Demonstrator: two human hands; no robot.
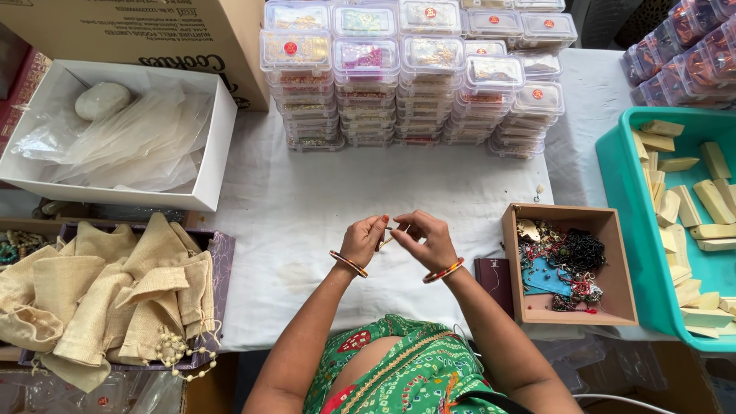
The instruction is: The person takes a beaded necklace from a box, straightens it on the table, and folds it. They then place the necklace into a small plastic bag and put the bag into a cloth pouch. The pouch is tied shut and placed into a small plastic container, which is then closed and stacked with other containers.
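Note:
My left hand [365,237] and my right hand [424,238] meet over the white cloth [307,207] in front of me. Between their pinched fingertips they hold a small thin stick-like piece [389,238], pale with a dark tip; its detail is too small to tell. Each wrist wears a red and gold bangle. A brown open box [571,217] of tangled beads, threads and trinkets sits just right of my right hand.
Stacks of clear lidded plastic boxes [414,73] stand at the back. A white box [126,130] with plastic wrapping sits far left. Jute pouches [115,295] lie near left. A teal tray [621,230] of pale wooden blocks is at right, with a small maroon case [494,280] near my forearm.

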